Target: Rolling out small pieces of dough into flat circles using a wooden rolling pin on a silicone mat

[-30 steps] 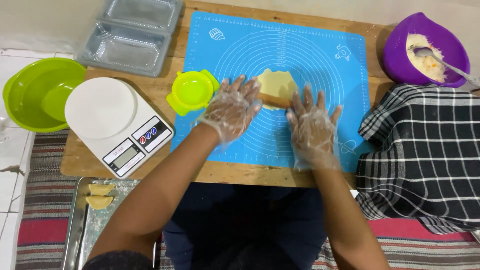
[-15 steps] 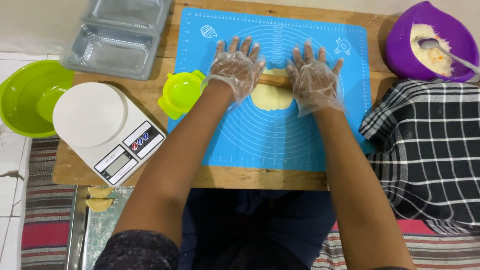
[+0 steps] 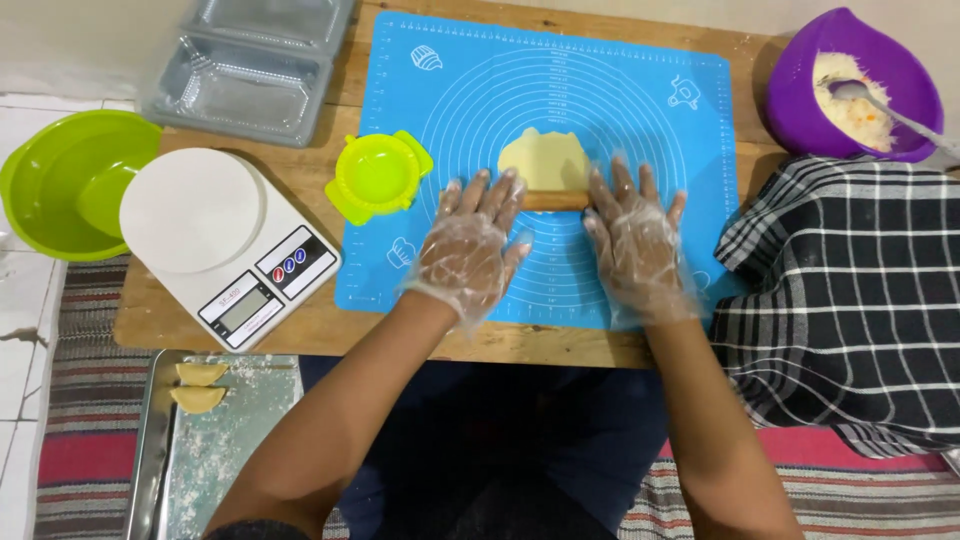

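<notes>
Both of my hands wear thin clear plastic gloves and press flat on a small wooden rolling pin [image 3: 556, 201]. My left hand [image 3: 467, 245] covers its left end and my right hand [image 3: 637, 243] its right end, fingers spread. The pin lies at the near edge of a pale yellow flattened dough piece [image 3: 543, 160]. Dough and pin rest on a blue silicone mat [image 3: 690, 130] printed with concentric circles, on a wooden board.
A lime-green dumpling press [image 3: 379, 177] lies left of the mat, by a white kitchen scale [image 3: 228, 243]. Green bowl [image 3: 62, 180] far left, clear plastic trays [image 3: 250, 62] behind. Purple bowl [image 3: 790, 85] of filling with spoon, checked cloth [image 3: 850, 300] right. Metal tray [image 3: 160, 440] holds two folded pastries.
My hands rolled the pin away over the dough to the far side, then pulled it back toward me to the dough's near edge. The dough is spread flatter.
</notes>
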